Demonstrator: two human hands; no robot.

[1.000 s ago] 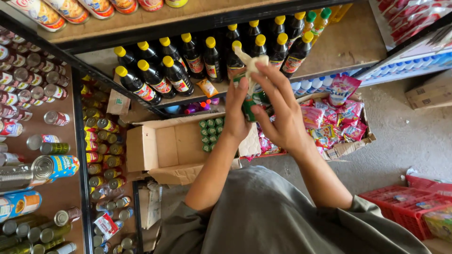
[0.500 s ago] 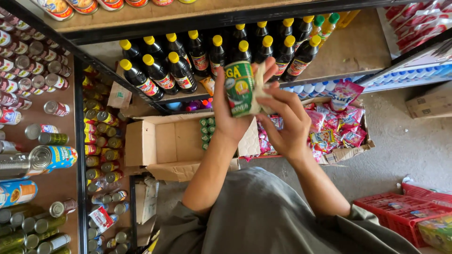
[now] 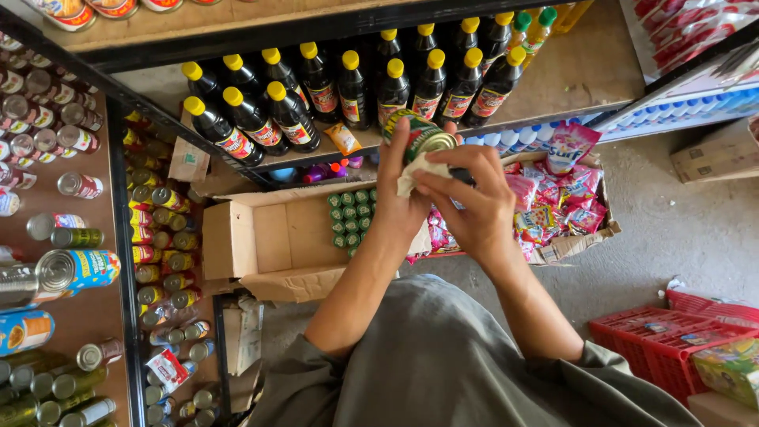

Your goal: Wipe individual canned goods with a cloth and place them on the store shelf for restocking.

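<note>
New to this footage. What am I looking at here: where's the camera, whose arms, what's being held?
There is no machine here. The one camera sits on a person's head and looks down, so the two arms that reach up from the grey shirt are that person's own. The left hand grips a green can with a metal top. The right hand presses a pale cloth against the can's top. Behind the hands a shelf carries dark bottles with yellow caps. On the floor below stands an open cardboard box with small green-topped cans in one corner, beside a box of bright snack packets. Further cans lie on shelves at the left.
</note>
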